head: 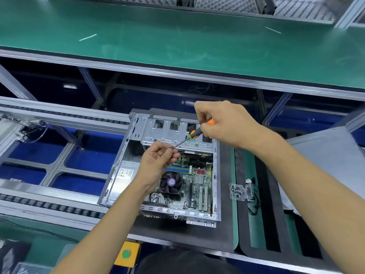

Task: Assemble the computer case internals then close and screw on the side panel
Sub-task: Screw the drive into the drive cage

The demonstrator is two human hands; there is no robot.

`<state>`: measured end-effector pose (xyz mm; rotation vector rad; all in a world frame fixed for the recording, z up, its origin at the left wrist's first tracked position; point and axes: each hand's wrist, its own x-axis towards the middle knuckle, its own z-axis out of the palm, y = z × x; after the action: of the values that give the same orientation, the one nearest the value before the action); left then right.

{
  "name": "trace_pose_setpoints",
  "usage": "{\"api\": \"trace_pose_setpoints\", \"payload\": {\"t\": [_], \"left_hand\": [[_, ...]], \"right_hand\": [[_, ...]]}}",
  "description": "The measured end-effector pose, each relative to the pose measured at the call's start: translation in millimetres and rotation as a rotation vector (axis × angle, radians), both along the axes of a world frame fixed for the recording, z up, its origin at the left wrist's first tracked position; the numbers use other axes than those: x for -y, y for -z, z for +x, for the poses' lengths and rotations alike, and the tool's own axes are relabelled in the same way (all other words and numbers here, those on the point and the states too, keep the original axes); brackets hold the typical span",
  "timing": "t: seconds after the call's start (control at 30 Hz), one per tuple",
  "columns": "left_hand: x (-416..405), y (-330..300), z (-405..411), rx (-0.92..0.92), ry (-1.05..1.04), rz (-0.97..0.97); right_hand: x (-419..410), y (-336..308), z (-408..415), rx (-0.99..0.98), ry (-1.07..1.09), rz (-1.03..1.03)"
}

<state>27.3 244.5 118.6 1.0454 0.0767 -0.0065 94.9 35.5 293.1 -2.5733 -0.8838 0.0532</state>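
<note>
Above the open grey steel computer case [216, 175], my right hand [227, 123] grips the orange-and-black screwdriver [194, 133] while my left hand [158, 159] pinches its tip, apparently to seat a screw.

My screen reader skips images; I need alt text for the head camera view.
Above an open computer case, the right hand grips an orange-handled screwdriver while the left hand pinches at its tip. A motherboard with a fan shows inside; a clear screw packet lies to the right.

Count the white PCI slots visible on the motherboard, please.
2, side by side and parallel, at the motherboard's lower right near the case's right wall: one, the other. The left hand may hide others.
</note>
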Motion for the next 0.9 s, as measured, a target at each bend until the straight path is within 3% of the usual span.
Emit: {"api": "trace_pose_setpoints", "payload": {"t": [0.4, 0.7, 0.9], "left_hand": [[-17.0, 5.2, 19.7, 0.023, 0.046, 0.079], [-1.8, -18.5, 83.4, 0.191, 0.264, 0.636], [23.1, -29.5, 145.5, 0.319, 0.389, 0.883]], "right_hand": [[-18.3, -0.1, 3.8, 0.007, 0.079, -0.053], [-6.7, -13.6, 38.0, -0.045, 0.137, -0.132], [11.4, -9.9, 73.1, -0.171, 0.282, 0.036]]}}
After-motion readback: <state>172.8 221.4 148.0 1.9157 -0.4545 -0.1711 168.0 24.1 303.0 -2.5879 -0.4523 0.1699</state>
